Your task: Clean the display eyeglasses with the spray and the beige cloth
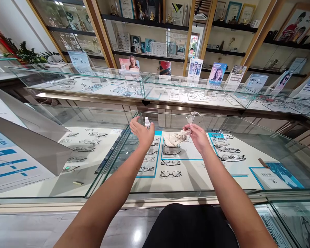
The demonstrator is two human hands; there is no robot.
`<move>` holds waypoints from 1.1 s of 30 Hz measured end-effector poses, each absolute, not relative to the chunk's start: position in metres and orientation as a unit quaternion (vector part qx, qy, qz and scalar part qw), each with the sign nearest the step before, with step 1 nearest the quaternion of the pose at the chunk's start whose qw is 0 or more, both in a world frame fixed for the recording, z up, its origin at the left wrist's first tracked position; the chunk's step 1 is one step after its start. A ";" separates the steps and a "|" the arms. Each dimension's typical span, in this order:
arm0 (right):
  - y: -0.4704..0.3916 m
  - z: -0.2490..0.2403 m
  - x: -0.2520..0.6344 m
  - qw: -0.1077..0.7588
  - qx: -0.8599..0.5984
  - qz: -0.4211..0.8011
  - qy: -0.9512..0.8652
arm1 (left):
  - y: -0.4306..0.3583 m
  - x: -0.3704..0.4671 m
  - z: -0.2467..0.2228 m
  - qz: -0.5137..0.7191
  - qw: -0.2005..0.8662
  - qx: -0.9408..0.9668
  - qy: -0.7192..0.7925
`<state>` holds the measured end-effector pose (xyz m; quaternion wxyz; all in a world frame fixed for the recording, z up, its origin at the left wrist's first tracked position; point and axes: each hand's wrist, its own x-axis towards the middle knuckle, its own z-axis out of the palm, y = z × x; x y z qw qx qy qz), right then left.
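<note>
The glass desk [186, 186] ran across the view, its near edge in front of the person's black-clad lap [191, 227]. A seam in the glass crossed it left of the left hand [144, 136], and a large folded card [23, 155] took up the far left. Open glass lay between the forearms, and more stretched right of the right hand [200, 137] toward the desk's right side.

The left hand's fingers were spread wide from the thumb around a small white bottle [147, 124]; whether they touched it could not be told. The right hand's fingers were narrow, pinching thin-rimmed eyeglasses [194, 118] above the desk. A crumpled beige cloth [173, 138] lay between the hands, just beside the right one.

Under the glass, rows of spectacles [170, 174] rested on a pale base with blue-edged panels. Beyond stood a second glass case [167, 94] with upright cards [218, 73] along it, then wall shelves [144, 21] bearing framed pictures and trophies. A green plant [28, 53] stood at the left.
</note>
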<state>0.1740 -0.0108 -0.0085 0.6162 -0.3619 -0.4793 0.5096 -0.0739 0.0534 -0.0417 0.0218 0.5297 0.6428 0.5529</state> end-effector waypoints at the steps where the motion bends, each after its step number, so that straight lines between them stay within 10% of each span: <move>1: -0.011 -0.008 0.174 0.616 -0.362 0.509 -0.480 | 0.049 -0.071 -0.040 0.565 -0.009 0.553 0.613; 15: -0.011 -0.009 0.173 0.603 -0.365 0.509 -0.494 | 0.028 -0.036 -0.050 0.260 0.138 0.893 0.339; 23: -0.009 -0.013 0.173 0.589 -0.374 0.510 -0.503 | 0.036 -0.042 -0.053 0.308 0.233 0.814 0.434; 33: -0.013 -0.013 0.171 0.526 -0.381 0.522 -0.552 | 0.047 -0.044 -0.042 0.439 0.614 0.551 0.356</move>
